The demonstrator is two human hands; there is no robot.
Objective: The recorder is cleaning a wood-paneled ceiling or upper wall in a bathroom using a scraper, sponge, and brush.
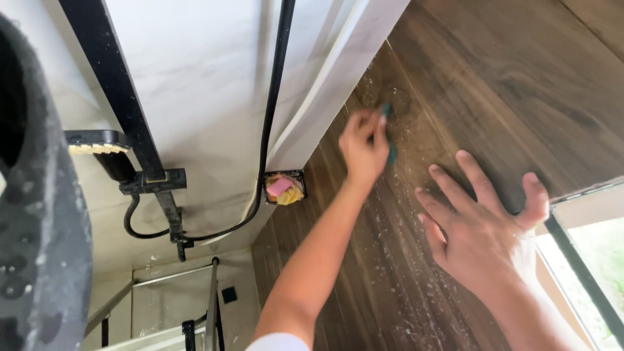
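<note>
- Left hand (364, 148) is pinching a small teal scrubbing pad (389, 133) and pressing it flat against the dark wood-look wall panel (494, 71), fingers curled tight round it, close to the corner where the panel meets the white marble-look wall (201, 71).
- Right hand (484, 224) is holding nothing, fingers spreading wide and the palm bracing on the same panel, just right of and below the pad.
- The panel around both hands is carrying white flecks and streaks (383, 240), probably soap or residue. Looks slick to me, so the bracing palm might be sliding if weight is leaning on it.
- The pad is tiny and mostly buried in the fingers, so it could be slipping out, and knuckles could be scraping the panel or the white edge trim (325, 84).
- A black hose (273, 117) is hanging just left of the left arm; an elbow could be snagging it and tugging the black shower fitting (156, 185) further left.
- A little recessed holder with pink and yellow bits (284, 188) is sitting low in the corner, near the left forearm, so easy to be knocking.
- Hard to make out: most of the pad, a round darker mark (398, 99) just above it, and what those pink and yellow things really are.
- A big dark blurry shape (32, 195) is blocking the left edge, the window frame (578, 266) is cut off at right, and the metal rails (211, 299) at the bottom are only partly showing.
</note>
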